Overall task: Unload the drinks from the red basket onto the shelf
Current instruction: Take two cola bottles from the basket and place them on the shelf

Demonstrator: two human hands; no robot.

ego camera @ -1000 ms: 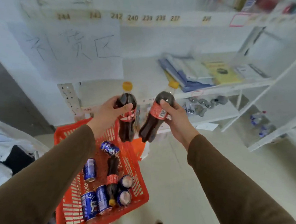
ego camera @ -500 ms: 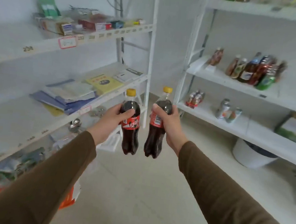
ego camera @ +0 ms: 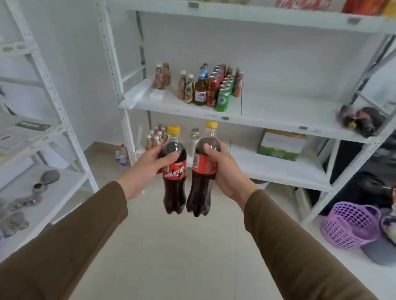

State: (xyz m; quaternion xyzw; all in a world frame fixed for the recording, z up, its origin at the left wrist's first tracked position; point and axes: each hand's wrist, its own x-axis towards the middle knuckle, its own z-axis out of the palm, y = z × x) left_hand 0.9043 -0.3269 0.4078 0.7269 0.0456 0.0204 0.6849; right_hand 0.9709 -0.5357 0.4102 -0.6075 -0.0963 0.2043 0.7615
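Observation:
My left hand (ego camera: 146, 169) grips a cola bottle (ego camera: 173, 186) with a yellow cap and red label, held upright. My right hand (ego camera: 224, 171) grips a second cola bottle (ego camera: 200, 189) of the same kind, right beside the first. Both bottles hang in front of a white shelf unit, below its middle shelf (ego camera: 281, 114). On that shelf stands a cluster of bottles and cans (ego camera: 208, 87) at the left, with bare board to their right. The red basket is out of view.
The lower shelf (ego camera: 278, 168) holds small bottles (ego camera: 155, 137) and a green and white box (ego camera: 281, 145). Another white rack (ego camera: 30, 181) stands at the left with metal parts on it. A purple basket (ego camera: 351, 224) sits on the floor at the right.
The view has swung right, from the red basket past the left rack to the drinks shelf. Both hands still hold their cola bottles, now upright and close together.

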